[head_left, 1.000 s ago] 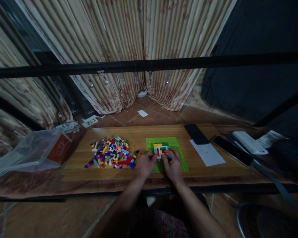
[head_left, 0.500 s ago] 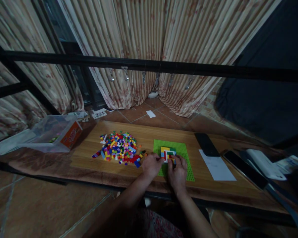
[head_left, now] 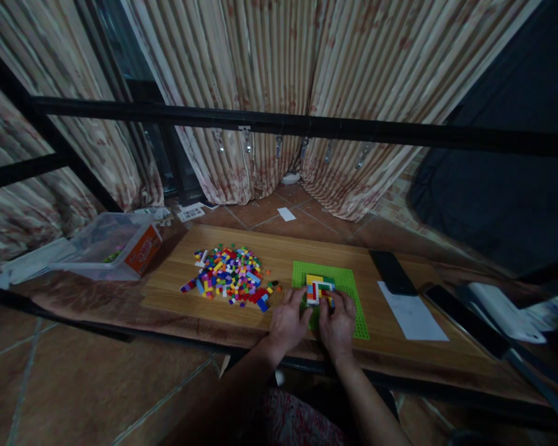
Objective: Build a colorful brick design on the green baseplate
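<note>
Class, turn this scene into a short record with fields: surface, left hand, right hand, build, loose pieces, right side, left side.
Surface: wooden board
Left hand: at the build's left side; grip unclear
Right hand: fingers at the build's near right side; grip unclear
Build: multicoloured brick build on a green baseplate
Loose pieces: mixed brick pile, left of the baseplate
Right side: black phone overlapping white paper
Left side: clear box with orange panel
</note>
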`<state>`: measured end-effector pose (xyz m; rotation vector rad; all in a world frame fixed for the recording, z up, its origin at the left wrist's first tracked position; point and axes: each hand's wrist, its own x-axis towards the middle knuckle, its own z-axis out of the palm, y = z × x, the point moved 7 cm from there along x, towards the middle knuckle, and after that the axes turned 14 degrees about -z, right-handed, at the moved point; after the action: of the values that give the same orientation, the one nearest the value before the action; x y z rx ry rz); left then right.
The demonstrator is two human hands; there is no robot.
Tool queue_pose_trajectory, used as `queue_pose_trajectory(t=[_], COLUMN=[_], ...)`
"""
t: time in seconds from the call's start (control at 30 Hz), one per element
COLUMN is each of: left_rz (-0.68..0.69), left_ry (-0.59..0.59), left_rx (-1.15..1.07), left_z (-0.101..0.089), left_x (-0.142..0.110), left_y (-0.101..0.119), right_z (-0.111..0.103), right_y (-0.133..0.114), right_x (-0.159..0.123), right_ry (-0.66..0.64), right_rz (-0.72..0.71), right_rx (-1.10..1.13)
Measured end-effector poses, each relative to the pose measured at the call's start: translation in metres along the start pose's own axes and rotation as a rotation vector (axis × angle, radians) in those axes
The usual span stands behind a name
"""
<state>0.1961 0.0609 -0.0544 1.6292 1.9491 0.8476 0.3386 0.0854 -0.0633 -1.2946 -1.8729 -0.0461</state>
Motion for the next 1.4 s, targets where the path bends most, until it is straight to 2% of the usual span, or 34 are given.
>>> queue_pose_trajectory(t=[0.07,0.17,0.33,0.57,0.83,1.1,1.23,1.4], left_rz=[0.121,0.212,0.299,0.319,0.269,0.287,0.319,0.324], left_ry=[-0.005,0.005,0.067,0.039,0.049,0.048,0.057,0.077], left_rx=[0.074,0.198,0.376,0.546,0.411,0.354,0.323,0.307], left_z=[0.003,0.010,0.022,0.032,0.022,0.008,0.007,0.012], left_x=[-0.006,-0.010,-0.011,-0.013,-0.014,-0.029,-0.030,-0.029], left_y=[0.008,0.013,0.016,0.018,0.021,0.013,0.013,0.010], right_z=[0.001,0.004,0.011,0.013,0.011,0.001,0.003,0.031], right_y=[-0.003,-0.009,-0.015,-0.015,-0.015,-0.025,-0.022,-0.024], right_x=[0.000,0.001,0.004,0.002,0.005,-0.002,0.025,0.061], right_ry=[-0.023,-0.101,-0.204,-0.220,-0.232,-0.251,-0.270,-0.289], right_rz=[-0.023,-0.070,-0.122,-0.162,-0.159,-0.154,-0.091,-0.169], right_rx=[-0.037,-0.093,-0.141,-0.164,-0.163,-0.129,-0.104,-0.062])
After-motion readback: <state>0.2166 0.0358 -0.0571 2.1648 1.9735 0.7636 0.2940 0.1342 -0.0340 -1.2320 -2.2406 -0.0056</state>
